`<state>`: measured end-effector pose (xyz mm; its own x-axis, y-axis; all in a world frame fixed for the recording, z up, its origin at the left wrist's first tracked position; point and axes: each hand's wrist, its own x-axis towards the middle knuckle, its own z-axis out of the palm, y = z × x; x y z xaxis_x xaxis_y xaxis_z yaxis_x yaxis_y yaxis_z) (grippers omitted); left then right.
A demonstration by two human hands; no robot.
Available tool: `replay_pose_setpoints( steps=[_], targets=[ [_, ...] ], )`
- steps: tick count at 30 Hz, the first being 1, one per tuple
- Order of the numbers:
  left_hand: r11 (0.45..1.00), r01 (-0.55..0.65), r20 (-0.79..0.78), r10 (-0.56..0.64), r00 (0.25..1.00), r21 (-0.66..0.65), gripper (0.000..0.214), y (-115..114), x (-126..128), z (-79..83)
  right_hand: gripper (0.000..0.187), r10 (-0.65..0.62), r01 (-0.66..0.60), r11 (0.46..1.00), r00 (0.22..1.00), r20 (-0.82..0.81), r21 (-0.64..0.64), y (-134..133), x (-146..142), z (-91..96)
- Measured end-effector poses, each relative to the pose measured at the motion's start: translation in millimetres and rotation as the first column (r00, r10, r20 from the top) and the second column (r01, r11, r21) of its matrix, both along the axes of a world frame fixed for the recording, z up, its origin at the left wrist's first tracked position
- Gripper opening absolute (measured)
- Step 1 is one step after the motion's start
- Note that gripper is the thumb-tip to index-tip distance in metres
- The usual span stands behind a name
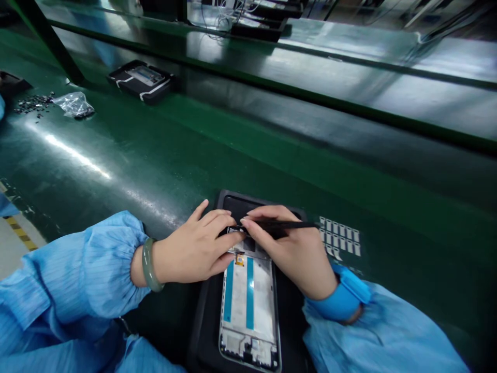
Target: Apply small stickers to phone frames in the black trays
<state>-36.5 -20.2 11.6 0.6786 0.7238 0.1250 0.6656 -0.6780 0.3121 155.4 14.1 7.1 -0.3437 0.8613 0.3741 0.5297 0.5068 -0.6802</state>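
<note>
phone frame top [248, 290]: hidden under both hands
phone frame bottom: cut off by the lower edge
tool tip [287, 225]: covered by the right hand's [295, 248] fingers
small dark parts [33, 103]: too small to tell
far devices [256, 20]: blurred

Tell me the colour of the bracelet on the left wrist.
Pale green bracelet, seen in the head view.

Dim workshop light, wide-angle bend
Overhead glare streaks the green bench [116, 155]; far edges curve, smear and blur; centre stays fairly sharp
</note>
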Motion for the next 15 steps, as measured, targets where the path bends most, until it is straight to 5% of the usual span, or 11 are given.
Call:
replay_pose_setpoints(
  steps=[15],
  targets=[
    [1.0,-0.003,0.013,0.002,1.0,0.009,0.032,-0.6,-1.7,-0.2,0.01,-0.119,0.101,0.984,0.986,-0.114,-0.149,0.0,7.2,-0.6]
  ],
)
